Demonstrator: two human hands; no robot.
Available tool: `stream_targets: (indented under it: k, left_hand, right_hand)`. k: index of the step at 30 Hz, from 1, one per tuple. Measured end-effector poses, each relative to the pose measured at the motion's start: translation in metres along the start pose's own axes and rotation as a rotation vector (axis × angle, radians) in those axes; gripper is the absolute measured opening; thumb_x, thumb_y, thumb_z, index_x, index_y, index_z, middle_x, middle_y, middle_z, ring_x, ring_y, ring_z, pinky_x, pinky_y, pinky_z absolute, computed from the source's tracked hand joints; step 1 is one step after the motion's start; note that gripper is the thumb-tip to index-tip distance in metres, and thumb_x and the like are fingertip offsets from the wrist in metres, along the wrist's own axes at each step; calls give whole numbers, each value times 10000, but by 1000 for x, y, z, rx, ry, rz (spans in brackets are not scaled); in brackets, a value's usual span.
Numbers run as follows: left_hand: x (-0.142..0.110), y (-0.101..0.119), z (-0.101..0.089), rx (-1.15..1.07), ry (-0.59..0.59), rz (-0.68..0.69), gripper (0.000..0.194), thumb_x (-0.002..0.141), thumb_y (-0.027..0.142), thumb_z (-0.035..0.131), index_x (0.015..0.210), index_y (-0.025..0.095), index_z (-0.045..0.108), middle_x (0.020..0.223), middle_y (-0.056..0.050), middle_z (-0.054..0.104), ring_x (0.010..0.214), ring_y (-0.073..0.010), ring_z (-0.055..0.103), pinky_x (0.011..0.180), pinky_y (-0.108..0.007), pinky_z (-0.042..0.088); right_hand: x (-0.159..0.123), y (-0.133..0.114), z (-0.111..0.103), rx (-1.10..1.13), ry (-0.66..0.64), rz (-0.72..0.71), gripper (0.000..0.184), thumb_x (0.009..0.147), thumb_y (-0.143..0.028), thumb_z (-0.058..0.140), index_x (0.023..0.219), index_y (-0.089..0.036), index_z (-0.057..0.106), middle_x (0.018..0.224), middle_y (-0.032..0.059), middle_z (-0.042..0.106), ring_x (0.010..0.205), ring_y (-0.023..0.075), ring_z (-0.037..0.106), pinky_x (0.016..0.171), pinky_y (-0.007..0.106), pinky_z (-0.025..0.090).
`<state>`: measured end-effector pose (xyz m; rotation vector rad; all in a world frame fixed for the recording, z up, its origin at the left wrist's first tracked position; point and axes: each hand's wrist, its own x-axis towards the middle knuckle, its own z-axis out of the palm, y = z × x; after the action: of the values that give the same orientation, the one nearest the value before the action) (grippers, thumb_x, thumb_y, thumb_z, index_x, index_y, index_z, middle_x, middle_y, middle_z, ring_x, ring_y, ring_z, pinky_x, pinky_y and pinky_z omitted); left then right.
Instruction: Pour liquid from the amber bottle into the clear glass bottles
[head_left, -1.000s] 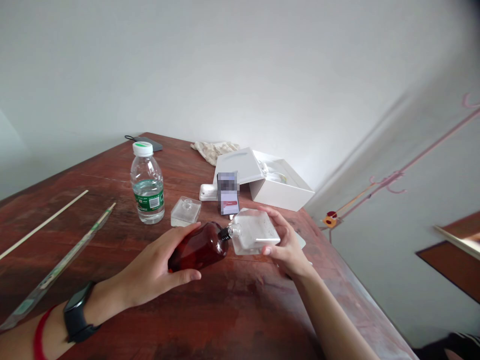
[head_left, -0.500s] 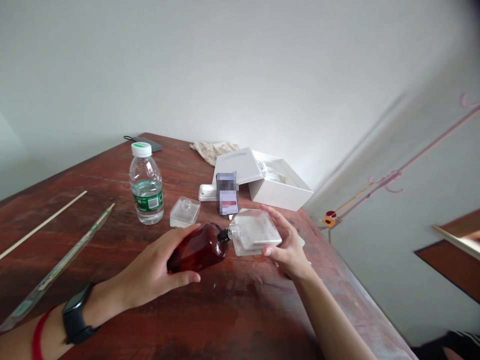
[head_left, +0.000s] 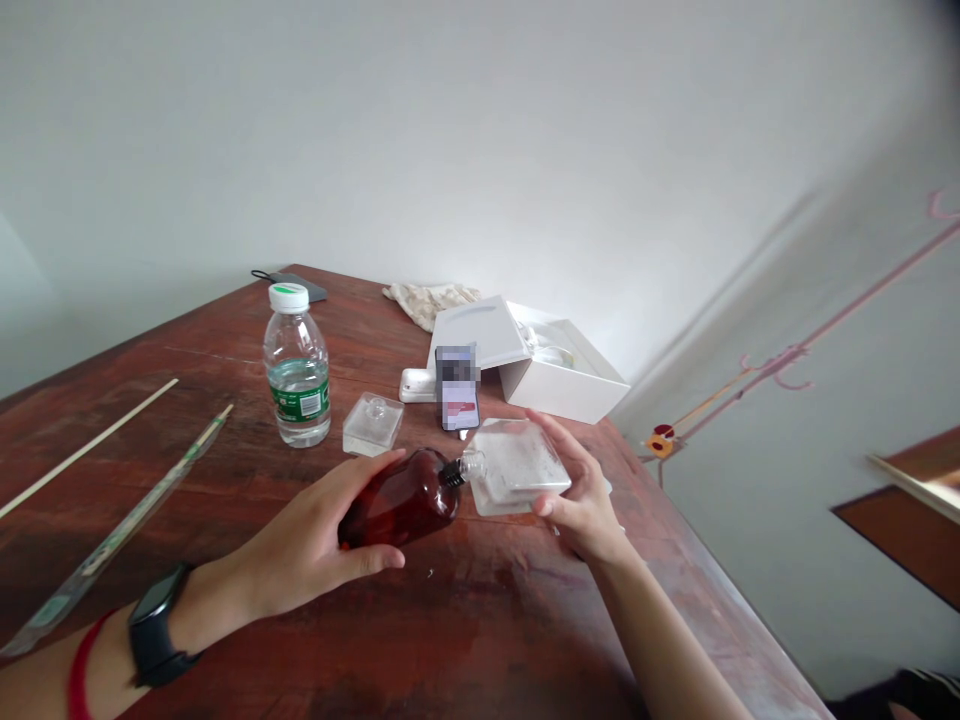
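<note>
My left hand (head_left: 330,530) is wrapped round a dark red-brown bottle (head_left: 405,500), tilted on its side with its black threaded neck pointing right. In my right hand (head_left: 581,495) is a clear square bottle (head_left: 517,465), also tipped sideways, its short neck facing left. The two necks meet mouth to mouth above the table; whether one sits inside the other I cannot tell. Fine specks or droplets show on the clear bottle's wall. A clear square block-like piece with a round stub on top (head_left: 373,422) stands just beyond my left hand.
A water bottle with a green label (head_left: 298,370) stands at the left. Nearby lie a thin wooden stick (head_left: 90,445) and chopsticks in a plastic sleeve (head_left: 127,525). A phone (head_left: 457,390) leans before an opened white box (head_left: 562,385); a cloth (head_left: 427,300) lies behind on the wooden table (head_left: 480,640).
The view has shifted very slightly, moving everything a little to the right. Both hands keep their grips, and the two bottle necks stay together.
</note>
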<state>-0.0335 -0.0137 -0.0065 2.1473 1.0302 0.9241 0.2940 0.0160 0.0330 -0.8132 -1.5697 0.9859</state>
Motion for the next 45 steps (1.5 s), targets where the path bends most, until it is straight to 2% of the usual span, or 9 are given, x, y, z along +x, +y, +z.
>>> stream_targets:
  k: [12,21,29,33,45]
  left_hand:
    - [0,3,1,-54,-35,-14,865,913,578,804,1622,304,390,1611,-133,562,1392,-349,631,1187,-504,509]
    - [-1,6,2,-72,-30,-21,856,905,575,811,1607,300,404,1584,-135,585,1380,-355,637,1179,-511,517]
    - [-2,6,2,-97,-42,-38,859,894,566,824,1599,288,418,1570,-136,596,1366,-356,647,1185,-517,511]
    - [-2,7,3,-105,-45,-52,860,900,563,822,1602,285,410,1575,-148,588,1379,-357,638,1175,-519,519]
    - [-3,7,4,-90,-34,-49,890,891,569,825,1625,298,399,1564,-139,603,1354,-361,654,1161,-510,535]
  right_hand:
    - [-3,-4,2,75,7,-14,902,624,-605,995,1424,-318,692,1318,91,793,1162,337,767,981,432,613]
    - [-4,-5,3,21,46,9,961,599,-670,976,1432,-295,676,1307,110,788,1144,366,753,984,475,592]
    - [-3,-5,6,140,42,-48,902,574,-542,1039,1352,-322,639,1216,86,793,1128,318,747,921,413,608]
    - [-4,-5,6,95,53,-46,827,571,-571,1030,1253,-303,648,1192,95,775,1097,324,744,886,412,610]
    - [-5,-5,7,59,100,-26,833,571,-648,999,1247,-312,647,1205,105,770,1100,349,738,883,460,616]
